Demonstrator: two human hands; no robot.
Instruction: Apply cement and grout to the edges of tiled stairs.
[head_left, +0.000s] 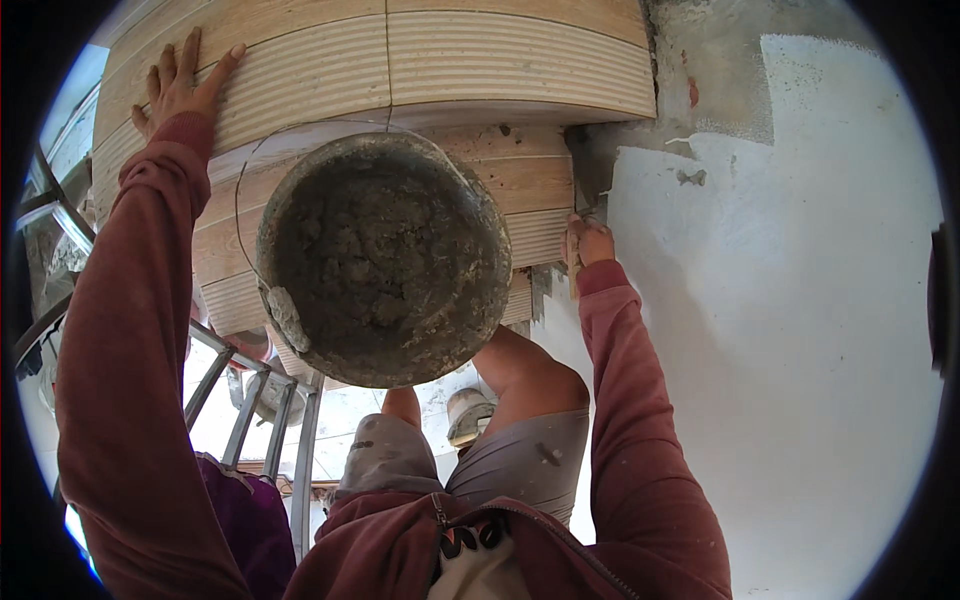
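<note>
My left hand [182, 92] rests flat with spread fingers on the ribbed, wood-look tiled step [300, 75] at the far left. At the right end of the lower step [535, 190], beside the wall, my right hand [592, 242] is closed around a tool with a pale wooden handle [573, 268]. Its working end points toward the corner and is mostly hidden. Between my arms stands a round, dirty bucket [490, 290] with a thin wire handle, touched by neither hand. Wet grey mortar [375, 245] lies inside it.
A partly whitewashed wall [780, 330] runs along the right, with bare grey cement [710, 75] higher up. Metal railings [245, 415] stand at the left, with purple cloth [245, 520] near them. My knees are below the bucket; a small container [468, 415] sits on the floor.
</note>
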